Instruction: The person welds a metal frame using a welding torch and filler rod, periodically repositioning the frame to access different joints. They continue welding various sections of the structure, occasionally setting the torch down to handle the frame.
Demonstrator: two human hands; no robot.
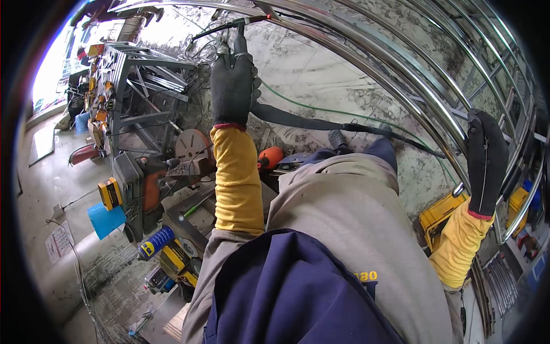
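My left hand [232,86], in a dark glove, is closed around the handle of a TIG welding torch [240,41]. The torch head lies close to a curved polished steel tube at the top, with an orange-red spot by its tip. Its black sleeved cable [303,118] runs from below my left hand toward the right. My right hand [487,157], also gloved, is at the curved steel tubes [424,77] of a large frame. Its fingers look wrapped over one tube, and a thin pale line runs along the glove.
At left stands a metal rack [152,62] holding metal lengths. Below it are a grinding disc [192,144], a blue spray can [157,241] and a yellow-black tool [177,261]. A green hose [309,107] crosses the floor. A yellow crate [438,215] sits under the frame.
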